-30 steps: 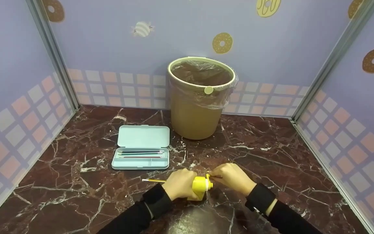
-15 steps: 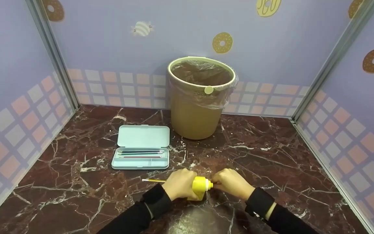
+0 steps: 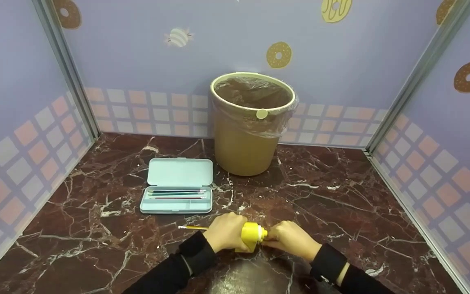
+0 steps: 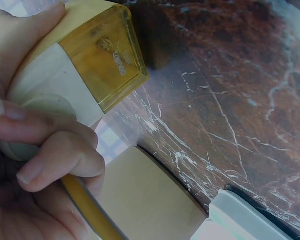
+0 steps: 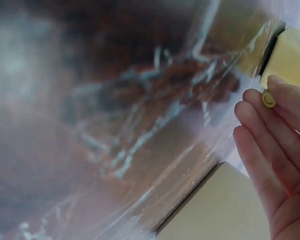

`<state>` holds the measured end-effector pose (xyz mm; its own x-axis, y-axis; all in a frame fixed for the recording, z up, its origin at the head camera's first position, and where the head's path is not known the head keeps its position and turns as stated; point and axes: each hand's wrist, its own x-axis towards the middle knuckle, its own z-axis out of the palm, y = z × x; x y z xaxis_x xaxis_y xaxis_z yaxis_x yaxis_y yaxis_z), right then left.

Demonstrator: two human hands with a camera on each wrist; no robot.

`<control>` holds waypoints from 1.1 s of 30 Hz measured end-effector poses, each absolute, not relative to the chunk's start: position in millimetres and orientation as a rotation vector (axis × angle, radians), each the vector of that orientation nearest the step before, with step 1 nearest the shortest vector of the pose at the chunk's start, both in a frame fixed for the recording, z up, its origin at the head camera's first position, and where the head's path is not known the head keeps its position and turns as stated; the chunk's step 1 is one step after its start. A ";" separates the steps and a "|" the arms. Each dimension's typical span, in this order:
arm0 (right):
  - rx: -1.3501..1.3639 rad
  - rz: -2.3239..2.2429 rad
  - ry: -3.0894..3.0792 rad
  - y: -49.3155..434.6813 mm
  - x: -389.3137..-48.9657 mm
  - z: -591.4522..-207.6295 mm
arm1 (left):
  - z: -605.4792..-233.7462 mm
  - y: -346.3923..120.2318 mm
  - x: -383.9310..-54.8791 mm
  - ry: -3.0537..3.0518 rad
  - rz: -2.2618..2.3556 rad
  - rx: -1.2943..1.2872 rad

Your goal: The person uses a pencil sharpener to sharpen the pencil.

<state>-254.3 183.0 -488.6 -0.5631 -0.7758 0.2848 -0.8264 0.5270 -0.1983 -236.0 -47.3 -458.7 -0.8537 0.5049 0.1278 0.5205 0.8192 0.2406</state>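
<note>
My left hand grips a yellow crank pencil sharpener low over the dark marbled tabletop. A yellow pencil sticks out of its left side, eraser end outward. In the left wrist view, the sharpener's see-through amber drawer faces the camera, and curled fingers lie over its white front beside the pencil's shaft. On the sharpener's right side, my right hand pinches the crank's small yellow knob between thumb and fingertips. The crank arm is mostly hidden by the fingers.
An open light-blue pencil case with several pencils lies behind and left of the hands. Behind them stands a tan trash bin lined with a clear bag. Patterned panels enclose the tabletop at the back and sides.
My right hand has swung from above the sharpener's end, lower and toward me, turning the crank. The left hand, sharpener and pencil have stayed in place.
</note>
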 end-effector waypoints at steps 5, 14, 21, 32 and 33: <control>1.402 0.466 -2.580 183.7 -248.9 -490.3 | -459.2 -47.1 -236.7 -2.936 -0.415 -0.834; 1.455 0.425 -2.507 185.3 -238.0 -489.5 | -458.7 -47.2 -236.2 -2.942 -0.424 -0.830; 1.481 0.404 -2.450 186.9 -229.4 -484.4 | -459.1 -47.5 -236.2 -2.939 -0.421 -0.829; 1.510 0.378 -2.368 186.7 -219.2 -473.4 | -459.4 -47.9 -236.9 -2.928 -0.424 -0.832; 1.511 0.368 -2.356 186.8 -218.4 -472.2 | -459.2 -47.9 -236.8 -2.928 -0.427 -0.833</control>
<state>-218.4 186.8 -472.2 -0.3913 -0.8302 0.3970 -0.9117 0.4084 -0.0446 -236.8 -47.9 -459.2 -0.8512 0.5061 0.1391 0.5248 0.8149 0.2460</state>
